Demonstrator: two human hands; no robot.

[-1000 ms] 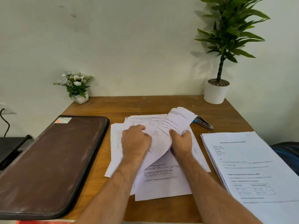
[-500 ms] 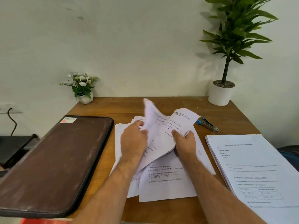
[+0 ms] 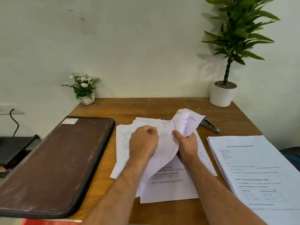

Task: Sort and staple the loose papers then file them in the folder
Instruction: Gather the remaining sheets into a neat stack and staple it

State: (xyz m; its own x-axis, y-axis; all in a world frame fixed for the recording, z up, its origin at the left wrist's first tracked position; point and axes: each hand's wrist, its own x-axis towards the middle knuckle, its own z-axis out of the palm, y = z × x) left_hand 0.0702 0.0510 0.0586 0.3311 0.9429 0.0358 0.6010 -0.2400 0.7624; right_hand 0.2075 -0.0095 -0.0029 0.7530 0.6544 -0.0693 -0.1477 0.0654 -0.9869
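Both the left hand [image 3: 143, 142] and the right hand [image 3: 186, 144] have fingers clamped on curled loose papers [image 3: 168, 151] over the tabletop [image 3: 146, 108].

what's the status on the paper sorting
Both hands, left and right, gripping loose papers. Stapler untouched, folder closed. Nothing blocking.

Bare table [image 3: 146, 109] behind loose papers [image 3: 170, 189]
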